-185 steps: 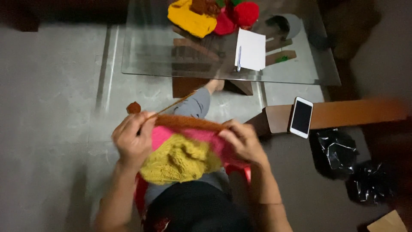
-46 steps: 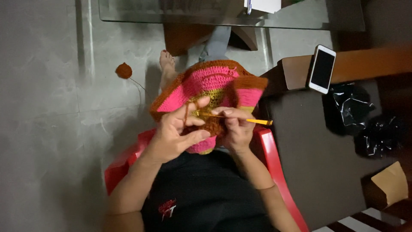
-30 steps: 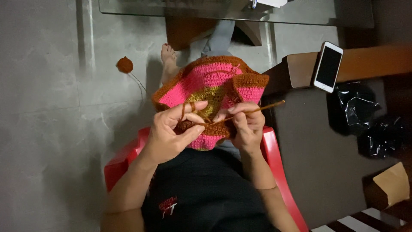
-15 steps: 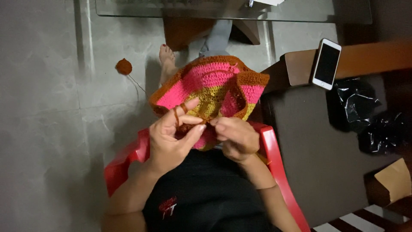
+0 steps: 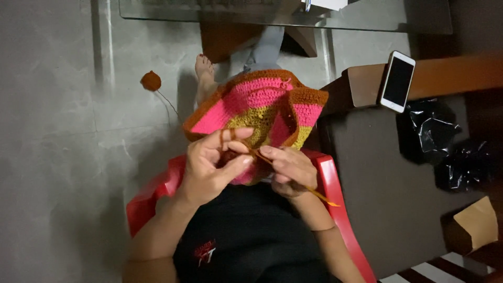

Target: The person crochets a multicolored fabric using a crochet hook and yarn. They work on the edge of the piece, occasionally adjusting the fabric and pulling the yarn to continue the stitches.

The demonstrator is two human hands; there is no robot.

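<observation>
While right hand hooks, crochet piece lies beyond

Left hand raised at lap height, fingers curled, thumb and forefinger pinched. Right hand just beside it, fingers closed, forearms angled inward.

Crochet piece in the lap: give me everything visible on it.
The crochet piece is a floppy, bowl-like form of thick yarn worked in bands: a brown rim, then pink, then yellow-olive toward the middle. It lies over the person's lap, opening toward the camera, rim sagging unevenly. The left hand pinches its near edge, with brown yarn over the fingers; the right hand holds a yellow crochet hook at that same edge. A brown strand trails toward the yarn ball on the floor.
</observation>
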